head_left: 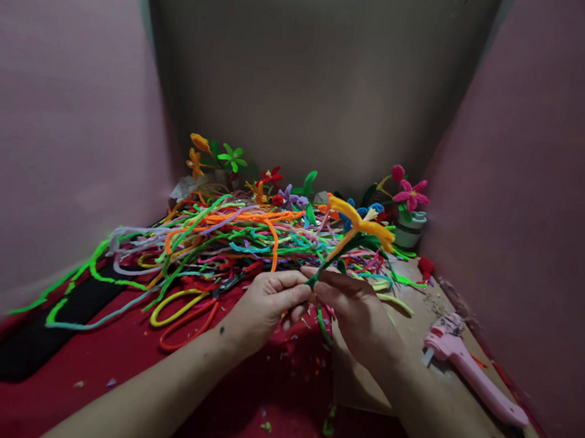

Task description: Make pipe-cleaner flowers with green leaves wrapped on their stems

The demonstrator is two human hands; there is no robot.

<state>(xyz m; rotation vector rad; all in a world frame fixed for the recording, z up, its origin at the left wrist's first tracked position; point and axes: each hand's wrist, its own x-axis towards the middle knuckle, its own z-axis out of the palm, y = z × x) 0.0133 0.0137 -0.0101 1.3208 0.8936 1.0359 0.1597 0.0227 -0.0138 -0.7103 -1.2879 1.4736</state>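
Note:
Between my two hands, above the front of the table, is a pipe cleaner flower (pixel 355 227) with yellow-orange petals, a pale centre and a dark green stem and leaves. It tilts up and to the right. My left hand (pixel 274 298) pinches the lower end of the green stem between thumb and fingers. Just to the right, my right hand (pixel 353 310) is closed round the stem a little higher, its fingertips close to the left ones. The stem's very end is partly hidden by the fingers.
A heap of coloured pipe cleaners (pixel 241 235) spreads behind my hands. Scissors (pixel 190 312) with yellow and red handles lie left. A pink glue gun (pixel 476 375) rests on cardboard (pixel 361 377) at right. Finished flowers, including a pink one (pixel 412 195), stand at the back.

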